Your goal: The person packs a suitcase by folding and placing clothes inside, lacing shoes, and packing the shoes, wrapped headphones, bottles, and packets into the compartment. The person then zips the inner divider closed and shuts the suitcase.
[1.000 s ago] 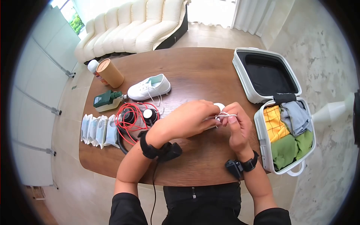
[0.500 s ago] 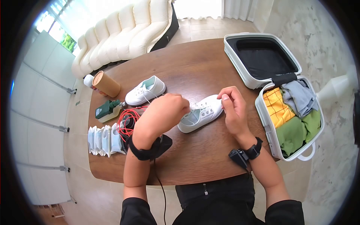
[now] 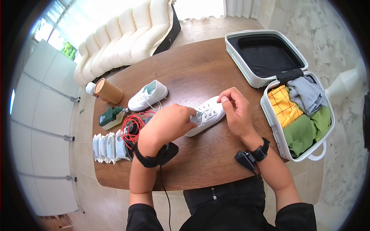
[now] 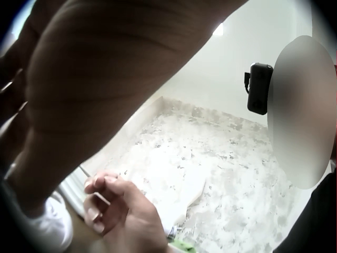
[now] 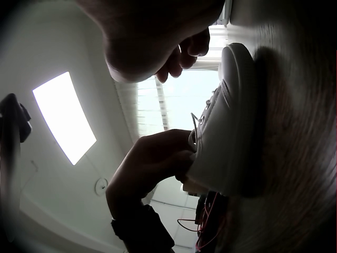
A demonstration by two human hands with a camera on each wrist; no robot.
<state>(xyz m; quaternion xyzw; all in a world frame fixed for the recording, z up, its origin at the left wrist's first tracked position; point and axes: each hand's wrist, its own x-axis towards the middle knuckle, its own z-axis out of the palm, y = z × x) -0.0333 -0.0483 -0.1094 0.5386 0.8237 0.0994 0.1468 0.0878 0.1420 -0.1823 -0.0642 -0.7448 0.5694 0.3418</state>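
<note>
A white lace-up sneaker (image 3: 208,116) lies on the wooden table (image 3: 185,161), its toe pointing to the upper right. My left hand (image 3: 167,123) is at its ankle opening and pinches the white shoelace (image 5: 194,120); the fingertips partly cover the lace. By the toe, my right hand (image 3: 237,113) hovers with loosely curled fingers and holds nothing; the right wrist view has a gap between those fingers and the shoe. The matching sneaker (image 3: 148,96) stands farther back on the left, its laces hanging loose.
Red cable (image 3: 130,129) lies coiled by my left forearm, near several packs with blue and white contents (image 3: 110,147). A green-capped bottle (image 3: 111,117), brown canister (image 3: 109,91) and white-capped bottle (image 3: 91,88) stand at left. An open white suitcase (image 3: 269,122) holds folded clothes (image 3: 300,134).
First both hands worked close together over the shoe with the laces. They then parted: the left moved to the ankle opening, the right stayed by the toe, uncovering the sneaker. The head view shifted.
</note>
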